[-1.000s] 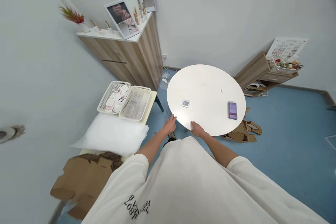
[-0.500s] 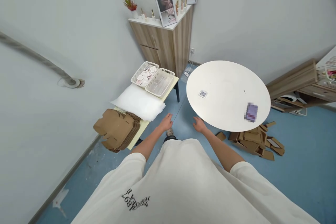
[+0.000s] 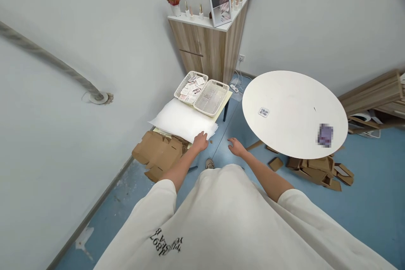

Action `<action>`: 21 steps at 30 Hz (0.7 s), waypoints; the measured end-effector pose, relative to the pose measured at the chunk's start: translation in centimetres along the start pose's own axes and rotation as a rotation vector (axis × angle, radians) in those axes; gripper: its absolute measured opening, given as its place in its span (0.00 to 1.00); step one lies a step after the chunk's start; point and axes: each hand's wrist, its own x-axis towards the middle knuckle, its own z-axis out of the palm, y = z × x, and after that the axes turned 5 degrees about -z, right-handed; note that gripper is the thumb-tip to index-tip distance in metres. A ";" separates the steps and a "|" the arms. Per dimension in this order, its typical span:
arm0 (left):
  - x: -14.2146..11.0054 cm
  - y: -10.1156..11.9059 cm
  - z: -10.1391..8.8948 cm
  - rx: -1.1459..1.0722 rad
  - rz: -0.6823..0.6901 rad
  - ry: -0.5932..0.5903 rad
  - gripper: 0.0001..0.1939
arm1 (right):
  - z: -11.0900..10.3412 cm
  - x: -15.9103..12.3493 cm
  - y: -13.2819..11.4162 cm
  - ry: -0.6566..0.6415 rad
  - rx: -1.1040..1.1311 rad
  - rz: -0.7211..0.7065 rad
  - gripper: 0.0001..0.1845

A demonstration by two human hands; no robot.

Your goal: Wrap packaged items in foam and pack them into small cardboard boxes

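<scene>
My left hand is held out empty with fingers apart, over the near right edge of a stack of white sheets; I cannot tell whether it touches them. To its left a pile of flattened brown cardboard boxes lies on the same low table. Behind the sheets stand two white plastic baskets, one with small printed packets, the other basket with clear plastic pieces. My right hand hangs empty above the floor, fingers apart, left of the round white table.
On the round table lie a small clear case and a blurred purple item. Folded cardboard boxes are heaped on the floor by it. A wooden cabinet fills the corner, and a wooden shelf stands at right.
The view has turned left, so the tables and cabinet sit further right. My left hand has come over the edge of the white sheets. My right hand stays low and empty.
</scene>
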 end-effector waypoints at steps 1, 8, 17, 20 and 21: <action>0.4 -0.8 -0.2 0.009 -0.004 -0.017 0.25 | 0.6 0.6 -1.0 0.007 0.009 -0.003 0.29; 3.6 -4.2 0.1 0.042 0.044 -0.116 0.26 | 3.3 3.8 -5.1 0.036 0.029 0.001 0.27; 4.4 -5.2 0.0 -0.006 0.118 -0.095 0.18 | 3.2 5.9 -6.7 0.054 0.034 0.020 0.27; 4.1 -5.7 -0.7 -0.055 0.129 -0.044 0.19 | 3.2 6.5 -7.0 0.059 0.039 0.019 0.25; 3.9 -5.9 -1.0 -0.068 0.133 -0.025 0.20 | 3.2 6.7 -7.2 0.059 0.043 0.019 0.25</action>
